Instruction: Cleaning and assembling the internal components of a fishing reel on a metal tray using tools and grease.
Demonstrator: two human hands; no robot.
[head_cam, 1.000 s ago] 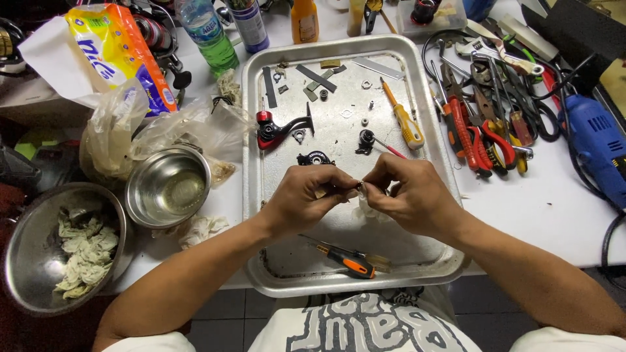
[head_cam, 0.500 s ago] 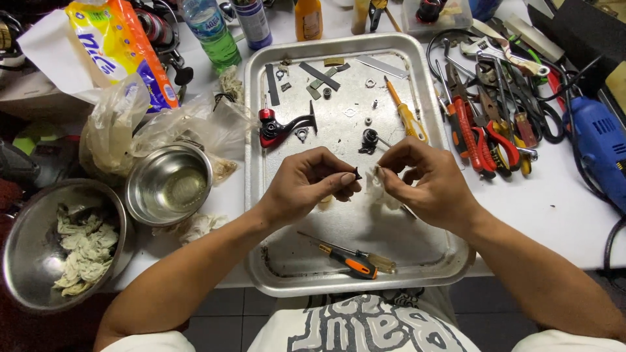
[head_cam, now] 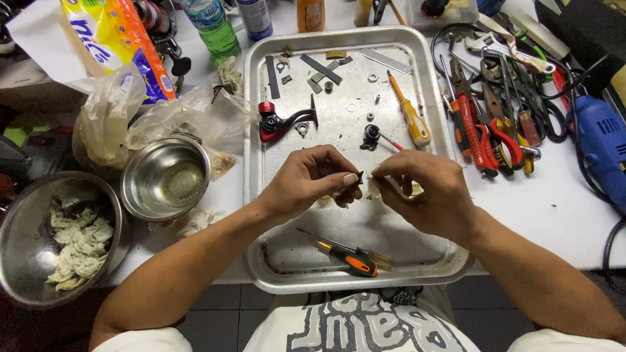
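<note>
Looking down from the head camera, we see both hands meeting above the middle of a metal tray (head_cam: 427,62). Our left hand (head_cam: 306,182) pinches a small dark part (head_cam: 360,176) between thumb and fingertips, the fingers closed tight on it. Our right hand (head_cam: 420,192) comes in from the other side with its fingers drawn together on a small pale scrap (head_cam: 373,186), which sits just beside the dark part; we cannot tell whether the two touch. Both are held in the air over the tray, not lying in it. On the tray behind the hands we see a black and red handle piece (head_cam: 282,120), a yellow-handled screwdriver (head_cam: 411,117) and several tiny loose parts. Near the tray's front edge lies an orange and black screwdriver (head_cam: 349,257). Left of the tray stands a small steel bowl (head_cam: 166,177), and beyond it a larger bowl (head_cam: 19,261) holding crumpled wipes. Right of the tray, a heap of pliers (head_cam: 482,133) and a blue power tool (head_cam: 603,146) lie on the white table.
</note>
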